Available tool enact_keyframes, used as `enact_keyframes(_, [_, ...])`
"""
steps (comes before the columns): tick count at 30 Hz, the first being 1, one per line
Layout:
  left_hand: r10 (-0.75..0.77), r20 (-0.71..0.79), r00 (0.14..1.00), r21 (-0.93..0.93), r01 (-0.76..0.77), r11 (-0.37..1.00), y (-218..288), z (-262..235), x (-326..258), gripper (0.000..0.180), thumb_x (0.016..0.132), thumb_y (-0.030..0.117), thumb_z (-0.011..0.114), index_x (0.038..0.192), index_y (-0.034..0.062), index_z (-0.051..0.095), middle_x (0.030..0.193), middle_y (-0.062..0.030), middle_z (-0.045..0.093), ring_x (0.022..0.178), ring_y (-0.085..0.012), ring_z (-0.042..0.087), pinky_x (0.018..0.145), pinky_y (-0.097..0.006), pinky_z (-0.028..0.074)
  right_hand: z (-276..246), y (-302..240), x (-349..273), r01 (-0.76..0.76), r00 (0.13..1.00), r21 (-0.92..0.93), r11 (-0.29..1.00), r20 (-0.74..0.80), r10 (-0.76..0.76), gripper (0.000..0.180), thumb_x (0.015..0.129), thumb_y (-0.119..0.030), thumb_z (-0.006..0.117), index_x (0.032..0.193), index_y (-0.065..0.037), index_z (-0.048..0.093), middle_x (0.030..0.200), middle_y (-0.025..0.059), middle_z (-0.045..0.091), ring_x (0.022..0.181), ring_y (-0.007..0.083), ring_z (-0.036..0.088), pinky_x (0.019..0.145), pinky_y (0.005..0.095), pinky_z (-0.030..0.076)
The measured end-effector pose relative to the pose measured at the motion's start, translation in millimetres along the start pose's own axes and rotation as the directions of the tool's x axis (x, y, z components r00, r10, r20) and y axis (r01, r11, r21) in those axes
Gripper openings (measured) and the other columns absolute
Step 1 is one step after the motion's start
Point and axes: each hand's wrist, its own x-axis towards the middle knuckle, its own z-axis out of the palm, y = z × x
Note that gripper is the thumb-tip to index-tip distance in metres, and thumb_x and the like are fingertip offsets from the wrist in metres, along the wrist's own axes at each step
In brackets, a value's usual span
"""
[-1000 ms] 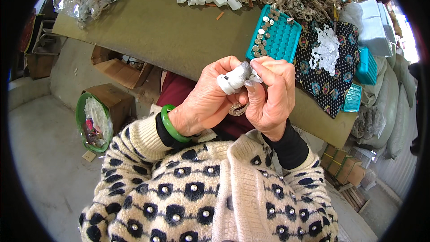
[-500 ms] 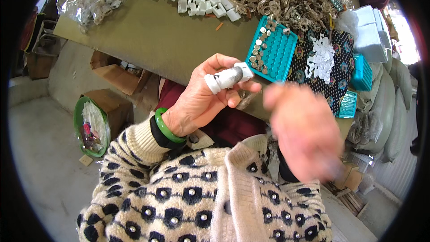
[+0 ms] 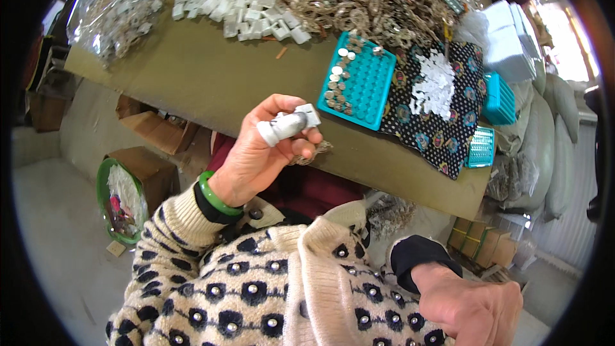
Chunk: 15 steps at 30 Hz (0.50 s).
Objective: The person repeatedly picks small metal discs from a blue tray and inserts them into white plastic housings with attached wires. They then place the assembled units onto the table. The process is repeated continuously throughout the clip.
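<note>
My left hand (image 3: 253,147), with a green bangle (image 3: 218,195) at its wrist, is closed round a white plastic fitting (image 3: 282,128). The fitting has a ringed round end, a greyish clear middle and a square block at its far end. Below the fingers hangs a small bunch of clear wire (image 3: 314,154); whether it joins the fitting I cannot tell. At the lower right, over the cardigan's edge, my right hand (image 3: 474,307) is curled with its back up. Its fingertips are hidden, so anything in them is out of sight.
Beyond my left hand, the table (image 3: 192,90) bears a teal tray (image 3: 368,83) of small round metal and white pieces. Behind lie white plastic blocks (image 3: 246,3) and coiled clear wires (image 3: 359,0). White slips (image 3: 435,83) cover part of a dark patterned cloth (image 3: 400,115).
My right hand has swung from near the fitting down to the lower right. My left hand, still holding the fitting, appears slightly farther left and lower, as the whole view has shifted.
</note>
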Motion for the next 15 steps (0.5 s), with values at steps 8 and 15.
enact_keyframes(8, [0.028,0.016,0.999,0.084,-0.029,0.996,-3.0,-4.0,1.5,0.027,0.093,0.018,0.066,0.116,0.0081,0.057,0.107,-0.0119,0.060,0.086,-0.0212,0.063,0.070,-0.031,0.054,20.9,-35.4,-24.1,0.097,0.967,-0.238,0.966,-0.209,-0.148,0.012,0.084,-0.014,0.064,0.079,-0.005,0.059,0.077,0.0015,0.065,0.069,0.0090,0.060,0.074,0.0250,0.049])
enact_keyframes(15, [0.031,0.014,0.999,0.136,-0.032,0.990,-4.6,-3.1,1.4,0.029,0.092,0.020,0.068,0.116,0.0090,0.056,0.102,-0.0127,0.062,0.080,-0.0216,0.065,0.069,-0.033,0.055,22.5,-51.5,-33.1,0.105,0.937,-0.311,0.945,-0.288,-0.199,0.017,0.083,-0.014,0.065,0.069,-0.005,0.059,0.072,-0.0004,0.065,0.064,0.0046,0.059,0.068,0.0214,0.049])
